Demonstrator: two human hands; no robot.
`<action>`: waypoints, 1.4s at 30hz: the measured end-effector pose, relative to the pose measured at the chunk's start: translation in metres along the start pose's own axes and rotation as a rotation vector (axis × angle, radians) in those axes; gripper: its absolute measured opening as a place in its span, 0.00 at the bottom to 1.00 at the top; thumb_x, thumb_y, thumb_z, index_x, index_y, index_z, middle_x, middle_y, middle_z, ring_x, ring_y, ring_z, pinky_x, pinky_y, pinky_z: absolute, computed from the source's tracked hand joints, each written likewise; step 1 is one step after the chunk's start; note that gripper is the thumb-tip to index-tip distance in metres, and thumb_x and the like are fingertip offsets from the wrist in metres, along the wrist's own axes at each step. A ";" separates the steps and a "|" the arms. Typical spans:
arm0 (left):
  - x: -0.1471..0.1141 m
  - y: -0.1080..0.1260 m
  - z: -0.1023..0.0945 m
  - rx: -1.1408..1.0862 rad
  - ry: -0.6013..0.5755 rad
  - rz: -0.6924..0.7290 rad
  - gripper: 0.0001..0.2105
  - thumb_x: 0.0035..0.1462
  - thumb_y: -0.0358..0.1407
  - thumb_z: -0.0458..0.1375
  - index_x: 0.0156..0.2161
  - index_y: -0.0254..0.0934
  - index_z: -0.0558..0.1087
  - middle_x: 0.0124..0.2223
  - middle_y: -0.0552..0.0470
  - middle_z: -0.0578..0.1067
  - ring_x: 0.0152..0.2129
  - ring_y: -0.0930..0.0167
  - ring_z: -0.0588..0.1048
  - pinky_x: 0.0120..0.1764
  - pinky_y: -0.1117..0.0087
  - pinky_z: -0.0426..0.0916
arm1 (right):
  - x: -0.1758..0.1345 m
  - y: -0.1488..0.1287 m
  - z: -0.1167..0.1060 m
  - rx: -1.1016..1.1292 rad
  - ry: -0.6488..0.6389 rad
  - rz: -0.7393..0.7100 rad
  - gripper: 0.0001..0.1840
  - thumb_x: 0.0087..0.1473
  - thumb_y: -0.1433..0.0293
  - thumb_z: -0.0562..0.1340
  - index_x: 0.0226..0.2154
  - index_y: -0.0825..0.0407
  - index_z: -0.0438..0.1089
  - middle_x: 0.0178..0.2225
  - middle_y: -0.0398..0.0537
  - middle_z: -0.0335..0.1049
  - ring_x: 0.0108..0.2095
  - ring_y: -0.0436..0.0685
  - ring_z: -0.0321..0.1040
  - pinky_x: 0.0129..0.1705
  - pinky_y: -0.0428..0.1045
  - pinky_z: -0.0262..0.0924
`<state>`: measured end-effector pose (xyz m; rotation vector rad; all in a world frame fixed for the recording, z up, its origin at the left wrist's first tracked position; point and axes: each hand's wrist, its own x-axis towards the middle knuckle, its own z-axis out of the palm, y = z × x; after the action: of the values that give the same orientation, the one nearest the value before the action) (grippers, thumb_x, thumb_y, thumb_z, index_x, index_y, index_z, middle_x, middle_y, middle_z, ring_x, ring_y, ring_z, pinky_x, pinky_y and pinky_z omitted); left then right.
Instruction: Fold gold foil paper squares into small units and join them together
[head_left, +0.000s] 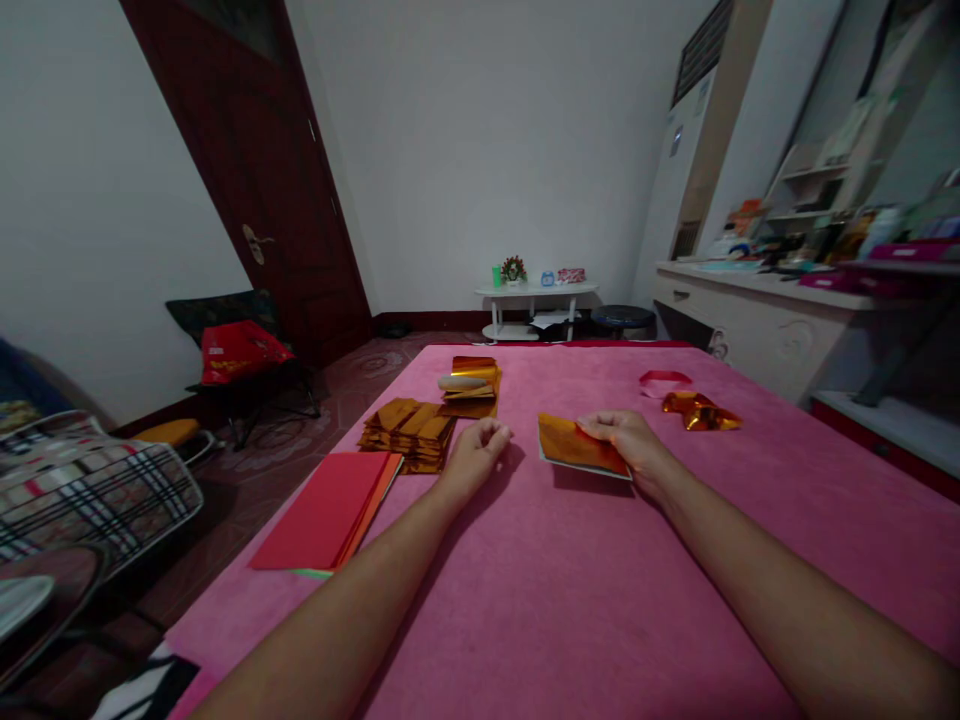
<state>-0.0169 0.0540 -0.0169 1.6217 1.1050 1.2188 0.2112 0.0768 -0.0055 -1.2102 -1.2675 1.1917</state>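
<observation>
while right hand (627, 442) has gold sheet (571, 444) pinched above pink cloth (540, 590), left hand (478, 450) sits just beside folded gold stack (411, 432), fingers curled; can't tell if fully closed.

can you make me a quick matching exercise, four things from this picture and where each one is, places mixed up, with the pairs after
Things
1. pale-edged gold paper
2. red bag
3. green cup
4. red paper stack

Places
A. on the small white table
B. on the pink cloth, near its left edge
C. in the right hand
D. on the chair by the door

Pairs: 1-C, 2-D, 3-A, 4-B
</observation>
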 end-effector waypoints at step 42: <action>-0.009 0.008 0.009 -0.359 -0.187 -0.057 0.30 0.43 0.40 0.66 0.52 0.35 0.64 0.40 0.48 0.71 0.23 0.77 0.70 0.25 0.76 0.65 | -0.012 0.000 0.016 0.060 -0.151 0.088 0.16 0.33 0.60 0.69 0.18 0.55 0.68 0.14 0.41 0.65 0.15 0.48 0.58 0.19 0.44 0.50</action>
<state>-0.0077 0.0422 -0.0134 1.3867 0.7607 1.1282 0.1951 0.0649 -0.0063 -1.1603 -1.2897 1.3975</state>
